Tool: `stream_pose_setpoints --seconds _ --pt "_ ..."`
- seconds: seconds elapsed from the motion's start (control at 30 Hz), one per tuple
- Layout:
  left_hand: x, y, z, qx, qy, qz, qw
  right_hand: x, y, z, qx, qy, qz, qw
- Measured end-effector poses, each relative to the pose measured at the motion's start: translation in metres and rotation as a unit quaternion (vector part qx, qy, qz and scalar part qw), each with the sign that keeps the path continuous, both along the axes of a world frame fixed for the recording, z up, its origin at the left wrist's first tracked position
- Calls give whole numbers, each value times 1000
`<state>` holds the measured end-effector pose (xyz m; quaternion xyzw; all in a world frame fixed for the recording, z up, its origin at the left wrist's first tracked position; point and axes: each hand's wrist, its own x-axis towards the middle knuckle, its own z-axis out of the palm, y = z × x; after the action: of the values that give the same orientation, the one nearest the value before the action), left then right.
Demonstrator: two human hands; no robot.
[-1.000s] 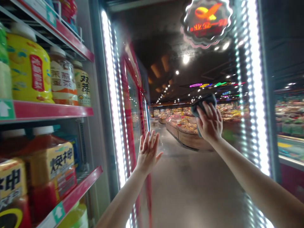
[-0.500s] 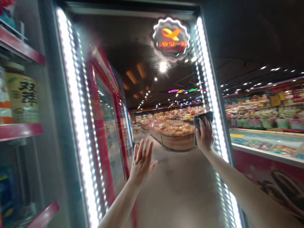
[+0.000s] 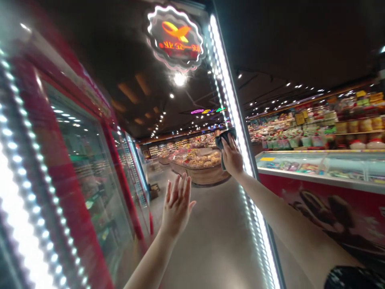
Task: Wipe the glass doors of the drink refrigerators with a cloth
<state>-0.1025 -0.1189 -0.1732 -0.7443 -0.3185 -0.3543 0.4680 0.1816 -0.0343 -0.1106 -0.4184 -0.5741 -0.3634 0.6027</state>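
Observation:
A glass door with bright LED strips [image 3: 231,92] along its sides stands in front of me. My right hand [image 3: 233,157] presses a dark cloth [image 3: 224,140] against the glass, close to the right-hand strip. Left of it and lower, my left hand [image 3: 177,208] is raised with its palm toward the glass and its fingers spread, holding nothing. High on the glass glows a round scalloped sign [image 3: 176,38] with an orange emblem and mirrored lettering.
Red-framed glass cabinets [image 3: 87,160] line the left side. Beyond the glass stands a wooden display bin [image 3: 198,172] piled with goods. A red chest freezer [image 3: 319,192] is on the right, with stocked shelves [image 3: 319,124] behind it.
The view has turned right, so the door frame and sign appear farther left, and the shelf at the left has left the view. The right hand still has the cloth on the glass.

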Motion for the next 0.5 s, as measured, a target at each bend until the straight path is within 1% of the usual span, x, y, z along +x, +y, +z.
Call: stream_pose_setpoints --seconds 0.03,0.07,0.1,0.2,0.23,0.27,0.3,0.33,0.37,0.4,0.5 --pt "4 2 -1 0 0 1 1000 8 5 -2 4 12 0 1000" --pt "9 4 -2 0 1 4 1000 14 9 -12 10 18 -1 1000" --pt "14 5 -3 1 2 7 1000 18 10 -29 16 19 -2 1000" --pt "26 10 -7 0 7 12 1000 26 7 -96 30 14 -5 999" --pt "30 12 -8 -1 10 11 1000 27 5 -114 34 12 -6 999" --pt "33 13 -8 -3 12 8 1000 28 4 -127 38 12 -7 999" --pt "35 15 -8 -5 15 4 1000 28 5 -131 43 14 -6 999" --pt "37 17 -7 -9 18 1 1000 28 7 -126 49 16 -5 999" --pt "39 18 -5 -13 19 -2 1000 27 11 -113 52 20 -4 998" --pt "41 20 -3 -17 20 -3 1000 27 16 -92 53 24 -3 998" --pt "44 26 3 -33 16 -1 999 23 35 -8 44 35 1 998"
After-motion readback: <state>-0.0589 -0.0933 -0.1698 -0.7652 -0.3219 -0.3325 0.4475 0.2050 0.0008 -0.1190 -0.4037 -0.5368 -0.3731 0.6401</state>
